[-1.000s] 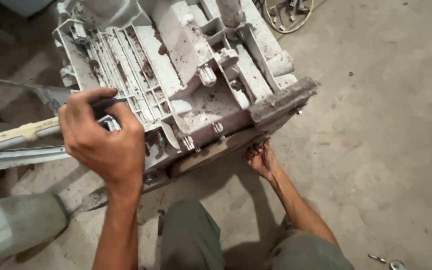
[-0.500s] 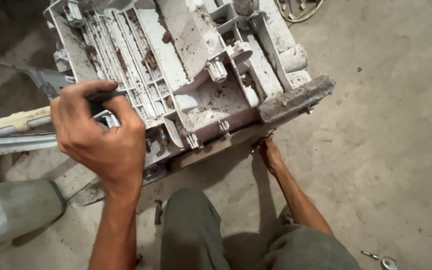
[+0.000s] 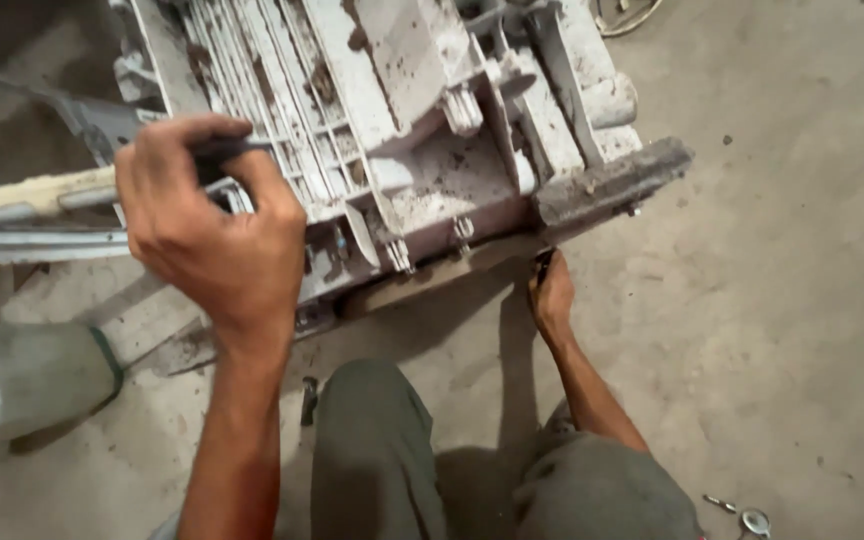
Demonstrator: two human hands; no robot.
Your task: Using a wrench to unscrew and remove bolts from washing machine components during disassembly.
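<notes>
Left hand [image 3: 214, 235] at 9 o'clock, fingers curled tight around a dark tool handle [image 3: 220, 150], tip lost against the ribbed grille of the casing. Right hand [image 3: 550, 296] at 4 o'clock of the casing, low on the floor, fingers closed on a small dark object [image 3: 543, 265] just under the casing's lower edge; object too small to identify. Dirty white plastic appliance casing [image 3: 432, 120] lying tilted on the concrete floor [image 3: 782, 300], filling 12 o'clock, mud-stained, dark bar along its 3 o'clock corner. Pale long part [image 3: 22, 195] projecting from 9 o'clock behind the left hand. Grey-green trouser knees at 6 o'clock. Small metal fittings [image 3: 747, 518] at 5 o'clock, well apart.
</notes>
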